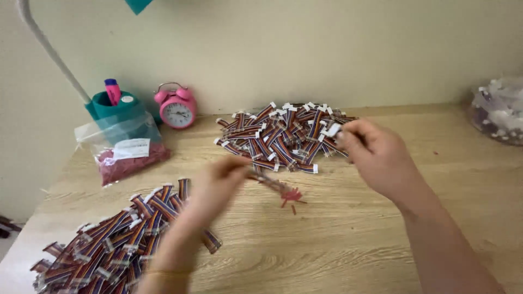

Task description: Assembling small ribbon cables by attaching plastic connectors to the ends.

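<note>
My left hand (218,182) hovers over the middle of the wooden desk (348,239), blurred, pinching a small red-tipped piece (272,182) that sticks out to the right. My right hand (376,152) sits at the right edge of the far pile of short rainbow ribbon cables (280,136), fingers closed on one cable's white connector (333,130). A small cluster of red bits (292,197) lies on the desk between my hands. A second pile of ribbon cables (114,237) lies by my left forearm.
A clear bag of dark red pieces (128,155) leans against a teal lamp base and pen cup (117,109) at the back left. A pink alarm clock (177,106) stands by the wall. A clear bag of white parts (498,111) sits at the far right.
</note>
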